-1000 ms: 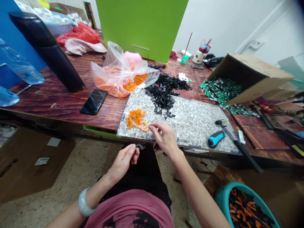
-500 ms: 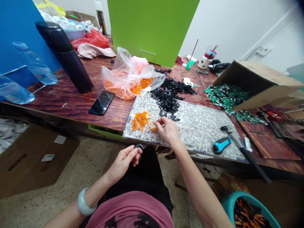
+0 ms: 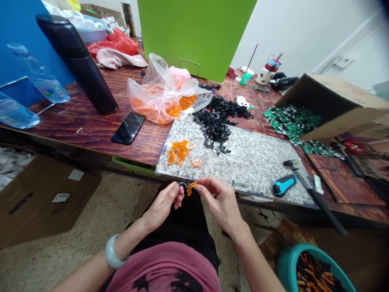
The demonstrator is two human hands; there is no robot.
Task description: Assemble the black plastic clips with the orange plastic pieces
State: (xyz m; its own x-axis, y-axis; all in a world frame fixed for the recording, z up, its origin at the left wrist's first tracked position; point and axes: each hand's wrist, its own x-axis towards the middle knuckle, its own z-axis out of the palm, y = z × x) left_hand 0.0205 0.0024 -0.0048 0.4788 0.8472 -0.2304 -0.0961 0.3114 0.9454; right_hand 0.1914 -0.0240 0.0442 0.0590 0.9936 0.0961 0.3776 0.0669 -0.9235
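Just in front of the table edge, my left hand (image 3: 165, 201) pinches a small black plastic part (image 3: 183, 185). My right hand (image 3: 219, 201) holds an orange translucent plastic part (image 3: 191, 187) between thumb and fingers, right beside the black one; whether the two touch I cannot tell. On the speckled grey board (image 3: 258, 156) lie a small pile of orange parts (image 3: 178, 151) and one single orange piece (image 3: 196, 163) nearer the edge. A heap of black parts (image 3: 216, 125) spreads over the board's back edge onto the table.
An open plastic bag (image 3: 164, 95) of orange parts, a phone (image 3: 128, 128) and a dark flask (image 3: 79, 67) stand left. Rightward are a blue-handled tool (image 3: 285, 185), a hammer (image 3: 316, 198) and a cardboard box (image 3: 337, 101) spilling green circuit boards (image 3: 291, 121). A teal bucket (image 3: 285, 263) sits below.
My right hand has come back from the board toward my left hand, now with an orange part in it. My left hand stays near its place with the black part.
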